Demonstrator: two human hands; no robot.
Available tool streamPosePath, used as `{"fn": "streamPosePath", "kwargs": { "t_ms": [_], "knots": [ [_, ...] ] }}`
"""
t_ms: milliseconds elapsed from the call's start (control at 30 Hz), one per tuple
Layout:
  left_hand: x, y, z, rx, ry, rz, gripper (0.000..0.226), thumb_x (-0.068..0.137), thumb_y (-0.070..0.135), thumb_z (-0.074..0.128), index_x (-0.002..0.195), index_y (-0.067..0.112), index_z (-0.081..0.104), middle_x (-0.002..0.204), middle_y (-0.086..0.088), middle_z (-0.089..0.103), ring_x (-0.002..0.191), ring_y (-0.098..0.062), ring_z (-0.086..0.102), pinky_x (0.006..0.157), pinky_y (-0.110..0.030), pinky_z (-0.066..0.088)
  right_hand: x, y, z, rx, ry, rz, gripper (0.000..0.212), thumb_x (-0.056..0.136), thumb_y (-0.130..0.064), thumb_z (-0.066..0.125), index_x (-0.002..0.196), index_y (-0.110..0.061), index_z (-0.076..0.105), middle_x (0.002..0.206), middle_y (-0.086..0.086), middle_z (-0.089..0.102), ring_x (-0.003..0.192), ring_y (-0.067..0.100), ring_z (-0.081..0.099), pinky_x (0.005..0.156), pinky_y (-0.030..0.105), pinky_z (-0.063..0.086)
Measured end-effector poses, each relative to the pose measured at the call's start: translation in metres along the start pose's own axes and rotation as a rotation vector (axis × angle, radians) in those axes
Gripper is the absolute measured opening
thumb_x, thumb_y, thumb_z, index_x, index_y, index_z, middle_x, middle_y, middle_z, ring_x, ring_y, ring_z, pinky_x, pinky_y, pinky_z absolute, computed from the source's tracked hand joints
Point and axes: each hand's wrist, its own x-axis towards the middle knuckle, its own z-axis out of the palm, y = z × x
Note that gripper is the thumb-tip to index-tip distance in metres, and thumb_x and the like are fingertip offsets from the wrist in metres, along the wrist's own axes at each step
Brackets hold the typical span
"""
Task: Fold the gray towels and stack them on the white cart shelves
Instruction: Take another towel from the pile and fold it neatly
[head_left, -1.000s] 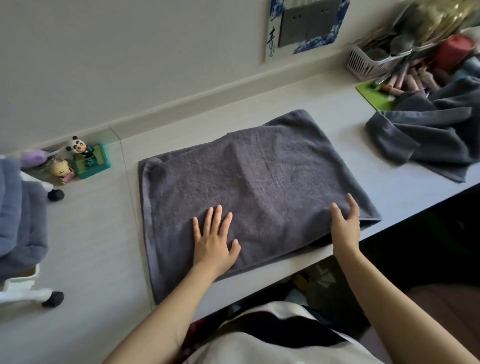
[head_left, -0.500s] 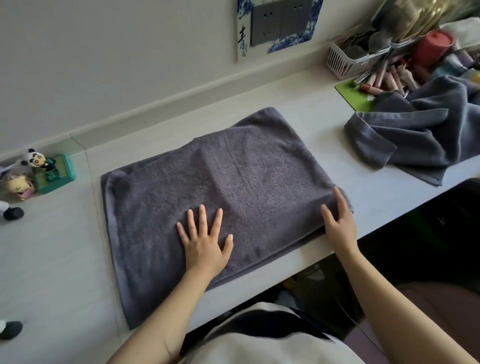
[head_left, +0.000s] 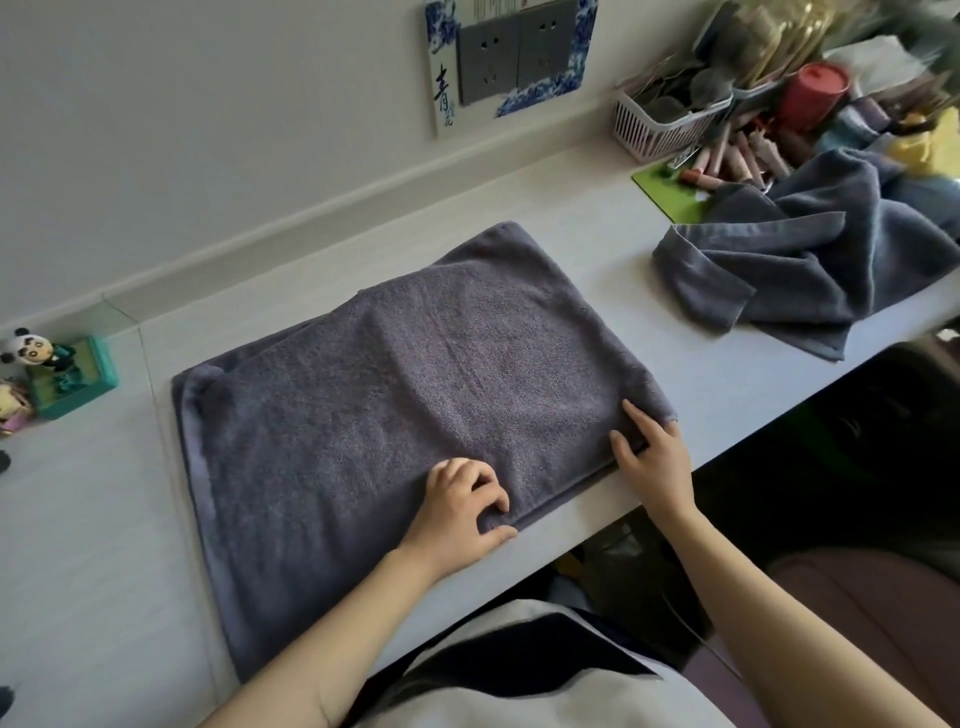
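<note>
folded gray towel (head_left: 415, 405) flat on the bench (head_left: 597, 218). left hand (head_left: 457, 512) grip curled, pinching the towel's near edge. right hand (head_left: 657, 457) grip pinching the near right corner. 2nd crumpled towel (head_left: 810, 270) lies far right on the bench.

Your white desk (head_left: 597, 218) carries: folded gray towel (head_left: 415, 395) at centre, crumpled gray towel (head_left: 810, 270) right, pink basket (head_left: 660, 124) and green mat (head_left: 670, 192) behind it, panda figurine (head_left: 31, 351) far left
</note>
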Motion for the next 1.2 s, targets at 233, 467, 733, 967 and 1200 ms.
{"fn": "streamPosePath", "kwargs": {
  "t_ms": [233, 467, 733, 967, 1200],
  "knots": [
    [0.005, 0.007, 0.002, 0.034, 0.006, 0.005, 0.016, 0.072, 0.04, 0.058, 0.07, 0.024, 0.058, 0.088, 0.005, 0.052, 0.09, -0.014, 0.041, 0.088, -0.027, 0.026, 0.008, 0.005, -0.009, -0.006, -0.01, 0.004, 0.04, 0.087, -0.024, 0.064, 0.127, -0.023, 0.059, 0.111, 0.01, 0.058, 0.095, 0.021, 0.055, 0.087, 0.023, 0.038],
    [0.01, 0.012, -0.009, -0.075, -0.111, -0.026, 0.023, 0.074, 0.039, 0.051, 0.068, 0.019, 0.06, 0.089, 0.001, 0.055, 0.091, -0.013, 0.04, 0.088, -0.024, 0.025, 0.008, 0.007, -0.011, 0.015, -0.023, -0.006, 0.04, 0.087, -0.022, 0.064, 0.127, -0.023, 0.059, 0.099, 0.004, 0.054, 0.08, 0.014, 0.051, 0.079, 0.018, 0.034],
    [0.014, 0.005, -0.016, 0.046, -0.311, -0.032, 0.018, 0.078, 0.044, 0.067, 0.081, 0.027, 0.067, 0.104, 0.009, 0.047, 0.109, -0.013, 0.037, 0.103, -0.025, 0.011, 0.01, 0.012, -0.009, -0.065, -0.085, 0.004, 0.042, 0.087, -0.005, 0.055, 0.126, -0.019, 0.06, 0.112, 0.015, 0.06, 0.102, 0.03, 0.056, 0.088, 0.023, 0.036],
    [0.032, -0.003, -0.019, 0.198, -0.216, -0.077, 0.056, 0.082, 0.05, 0.034, 0.129, 0.026, 0.053, 0.14, -0.005, 0.045, 0.129, -0.025, 0.037, 0.11, -0.048, 0.024, 0.004, 0.007, -0.004, -0.172, -0.128, -0.058, 0.055, 0.087, 0.005, 0.046, 0.136, -0.017, 0.049, 0.116, 0.017, 0.054, 0.111, 0.034, 0.051, 0.09, 0.022, 0.033],
    [0.029, -0.009, -0.015, 0.361, -0.42, -0.101, 0.078, 0.075, 0.061, -0.006, 0.149, 0.035, -0.007, 0.154, 0.008, -0.022, 0.143, -0.017, -0.021, 0.111, -0.042, -0.022, 0.002, -0.006, -0.014, -0.343, -0.024, 0.094, 0.05, 0.09, -0.024, 0.053, 0.138, -0.029, 0.043, 0.123, 0.007, 0.057, 0.108, 0.029, 0.057, 0.082, 0.034, 0.045]
  ]
}}
